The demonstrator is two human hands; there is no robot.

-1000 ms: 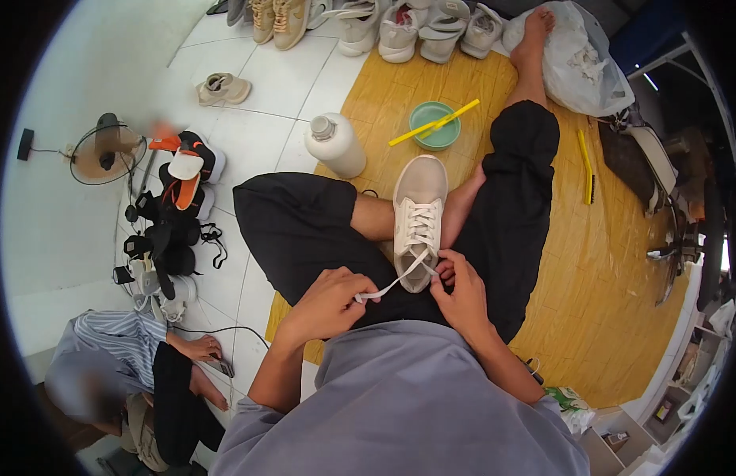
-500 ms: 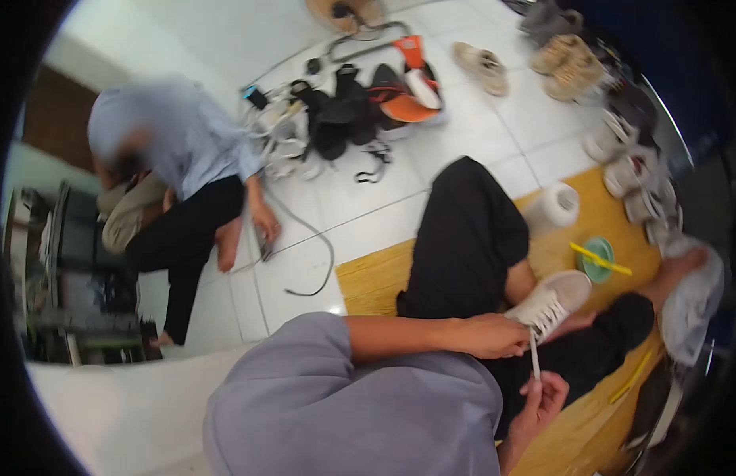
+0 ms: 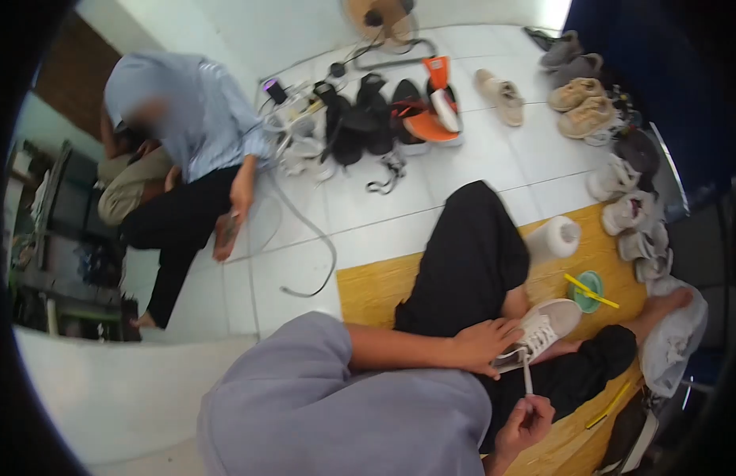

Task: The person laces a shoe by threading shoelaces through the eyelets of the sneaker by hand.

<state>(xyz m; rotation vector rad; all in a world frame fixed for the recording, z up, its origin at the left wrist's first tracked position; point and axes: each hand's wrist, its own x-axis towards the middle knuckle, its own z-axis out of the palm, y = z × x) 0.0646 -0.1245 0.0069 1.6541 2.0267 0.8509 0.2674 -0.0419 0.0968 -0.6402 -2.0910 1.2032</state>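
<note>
A beige sneaker (image 3: 555,320) with white laces lies across my lap, its toe pointing up and right. My left hand (image 3: 483,347) grips it around the ankle opening, with thumb and fingers apart on either side of the collar. Below the shoe, my right hand (image 3: 526,422) pinches the end of a white shoelace (image 3: 528,377), which runs taut from the eyelets. Whether the foot opening holds anything is hidden by my left hand.
Beyond the toe stand a green bowl (image 3: 586,292) with a yellow-handled tool across it and a white bottle (image 3: 555,238). Several shoes (image 3: 627,212) line the right side. A seated co-worker (image 3: 195,131) is at left, near a grey hose (image 3: 324,242).
My left hand has moved from the laces toward the shoe's opening, its fingers spreading. My right hand still holds the lace taut. The co-worker's hand has risen from the floor.
</note>
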